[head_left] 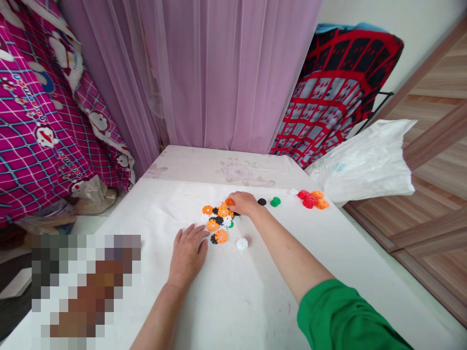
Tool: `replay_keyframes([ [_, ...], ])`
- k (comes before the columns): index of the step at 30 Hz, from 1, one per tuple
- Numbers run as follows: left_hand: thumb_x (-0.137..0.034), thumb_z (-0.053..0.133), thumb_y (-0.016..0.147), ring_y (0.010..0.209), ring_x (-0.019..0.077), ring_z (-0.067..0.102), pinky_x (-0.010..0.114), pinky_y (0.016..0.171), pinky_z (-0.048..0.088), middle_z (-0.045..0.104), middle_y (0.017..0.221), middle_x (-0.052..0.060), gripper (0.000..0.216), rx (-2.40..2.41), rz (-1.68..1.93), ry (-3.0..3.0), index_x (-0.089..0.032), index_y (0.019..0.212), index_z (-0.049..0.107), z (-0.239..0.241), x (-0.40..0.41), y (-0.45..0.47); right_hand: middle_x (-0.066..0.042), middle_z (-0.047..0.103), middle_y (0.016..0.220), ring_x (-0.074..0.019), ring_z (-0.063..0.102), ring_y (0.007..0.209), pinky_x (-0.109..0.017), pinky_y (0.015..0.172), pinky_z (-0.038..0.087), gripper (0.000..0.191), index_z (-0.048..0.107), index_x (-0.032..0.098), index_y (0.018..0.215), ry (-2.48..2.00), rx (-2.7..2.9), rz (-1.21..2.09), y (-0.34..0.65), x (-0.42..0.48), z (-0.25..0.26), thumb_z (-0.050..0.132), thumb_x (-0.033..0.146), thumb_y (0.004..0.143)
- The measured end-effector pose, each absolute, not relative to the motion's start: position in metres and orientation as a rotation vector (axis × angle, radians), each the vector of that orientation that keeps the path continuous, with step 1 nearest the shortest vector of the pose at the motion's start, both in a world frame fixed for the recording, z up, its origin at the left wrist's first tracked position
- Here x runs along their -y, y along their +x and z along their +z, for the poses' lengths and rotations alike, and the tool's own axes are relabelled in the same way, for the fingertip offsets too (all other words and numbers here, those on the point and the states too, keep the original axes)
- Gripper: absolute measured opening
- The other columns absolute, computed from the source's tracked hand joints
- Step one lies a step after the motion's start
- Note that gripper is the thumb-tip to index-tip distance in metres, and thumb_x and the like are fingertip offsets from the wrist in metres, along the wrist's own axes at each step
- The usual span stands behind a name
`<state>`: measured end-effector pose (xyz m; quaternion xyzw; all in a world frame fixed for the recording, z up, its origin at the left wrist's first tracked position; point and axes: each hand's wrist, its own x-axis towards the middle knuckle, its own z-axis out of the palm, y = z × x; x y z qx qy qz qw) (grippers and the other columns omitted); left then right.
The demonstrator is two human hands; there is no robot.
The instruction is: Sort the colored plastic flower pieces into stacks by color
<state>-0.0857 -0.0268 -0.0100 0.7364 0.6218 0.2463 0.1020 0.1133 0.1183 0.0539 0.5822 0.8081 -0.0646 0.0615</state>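
Observation:
A pile of notched plastic discs, orange, black, white and green, lies in the middle of the white-covered table [233, 301]. My left hand [188, 250] rests flat on the cloth at the pile's left, fingers spread, fingertips near an orange disc [212, 224]. At the far side of the pile, my right hand [242, 201] reaches in with its fingers closed at another orange disc [229, 201]; the fingertips are partly hidden. One orange disc [221, 236] overlaps a black one at the near edge. A lone white disc [242, 243] lies apart on the near right.
Beyond my right hand sit a black disc [261, 201], green discs [275, 201] and a group of red discs [309, 200] with orange discs [320, 200]. A white plastic bag [368, 160] hangs by the right edge. Purple curtains [233, 73] close off the back.

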Motion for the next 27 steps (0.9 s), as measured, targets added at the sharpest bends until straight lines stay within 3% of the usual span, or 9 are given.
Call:
replay_keyframes([
  [7,-0.022,0.046,0.088,0.131,0.0266,0.051,0.057,0.113,0.03,0.065,0.13,0.003,0.032,-1.839,0.749,2.169,-0.031,0.109,0.069,-0.011,0.026,-0.086,-0.008,0.065,0.124,-0.0231,0.062,0.109,-0.027,0.081,0.046,0.044,0.062,0.024,0.122,1.838,-2.383,-0.257,0.106,-0.13,0.045,0.061,0.035,0.079],
  [12,-0.022,0.045,0.089,0.131,0.0274,0.05,0.058,0.112,0.03,0.065,0.13,0.003,0.032,-1.836,0.726,2.166,-0.03,0.11,0.068,-0.01,0.025,-0.086,-0.005,0.07,0.115,-0.0211,0.066,0.099,-0.025,0.072,0.047,0.04,0.067,0.025,0.113,1.85,-2.348,-0.304,0.11,-0.13,0.046,0.064,0.04,0.076],
  [18,-0.021,0.046,0.088,0.13,0.0267,0.051,0.057,0.112,0.031,0.065,0.13,0.003,0.033,-1.848,0.744,2.171,-0.031,0.109,0.069,-0.01,0.024,-0.086,-0.01,0.067,0.118,-0.023,0.062,0.109,-0.029,0.084,0.044,0.028,0.069,0.021,0.107,1.902,-2.387,-0.16,0.117,-0.112,0.055,0.055,0.031,0.085],
  [22,-0.022,0.045,0.088,0.13,0.027,0.051,0.057,0.112,0.031,0.065,0.13,0.003,0.033,-1.854,0.746,2.163,-0.03,0.109,0.069,-0.009,0.023,-0.085,-0.009,0.069,0.114,-0.0218,0.063,0.104,-0.03,0.083,0.045,0.024,0.071,0.021,0.099,1.898,-2.39,-0.156,0.125,-0.103,0.056,0.05,0.022,0.088],
  [27,-0.022,0.044,0.088,0.131,0.0276,0.05,0.057,0.112,0.03,0.065,0.13,0.002,0.033,-1.846,0.732,2.163,-0.03,0.108,0.069,-0.009,0.023,-0.086,-0.005,0.065,0.122,-0.0198,0.06,0.111,-0.028,0.087,0.043,0.031,0.064,0.025,0.116,1.874,-2.467,-0.181,0.129,-0.104,0.053,0.052,0.028,0.088],
])
